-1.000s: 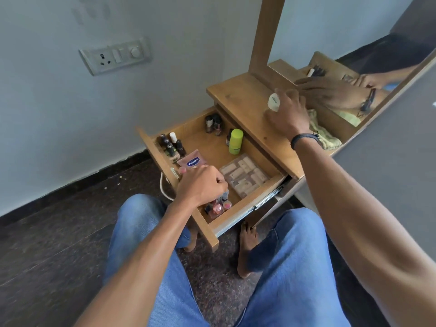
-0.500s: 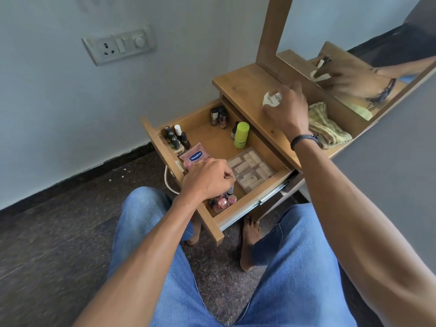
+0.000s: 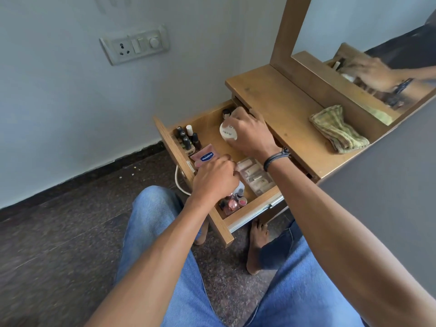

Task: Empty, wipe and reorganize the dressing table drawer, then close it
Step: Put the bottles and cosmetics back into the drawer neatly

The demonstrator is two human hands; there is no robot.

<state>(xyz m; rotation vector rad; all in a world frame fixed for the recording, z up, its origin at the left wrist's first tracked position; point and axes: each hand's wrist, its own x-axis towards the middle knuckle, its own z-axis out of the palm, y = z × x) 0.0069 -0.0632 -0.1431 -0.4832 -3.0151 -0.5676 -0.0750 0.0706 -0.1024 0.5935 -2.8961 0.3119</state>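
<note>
A seated person in blue jeans works at a wooden dressing table [image 3: 283, 107], its drawer [image 3: 173, 147] pulled fully open below the mirror [image 3: 354, 31]. The drawer, partly restocked, appears to be in the reorganizing stage. The right hand [image 3: 250, 135] is low over the drawer's rear half, fingers wrapped round a white round jar [image 3: 227, 133] tipped on its side. The left hand [image 3: 214, 178] hovers over the front half with fingers curled; whether it grips anything cannot be told. A folded green checked cloth [image 3: 337, 129] lies on the tabletop, well apart from the drawer.

Inside, a clear compartment box [image 3: 254, 175] sits along the right side, a pink sachet [image 3: 205, 155] lies just beside the left wall, dark nail polish bottles [image 3: 186, 138] stand in the far left corner, and small pink-capped bottles [image 3: 233, 202] cluster at the front.

The placement would go best with the jar turned upright and set on bare wood between the polish bottles and the box, touching neither, low enough to clear the tabletop edge when the drawer shuts.

The sachet reads "Vaseline"; the jar's dark lettering is too blurred to read.
</note>
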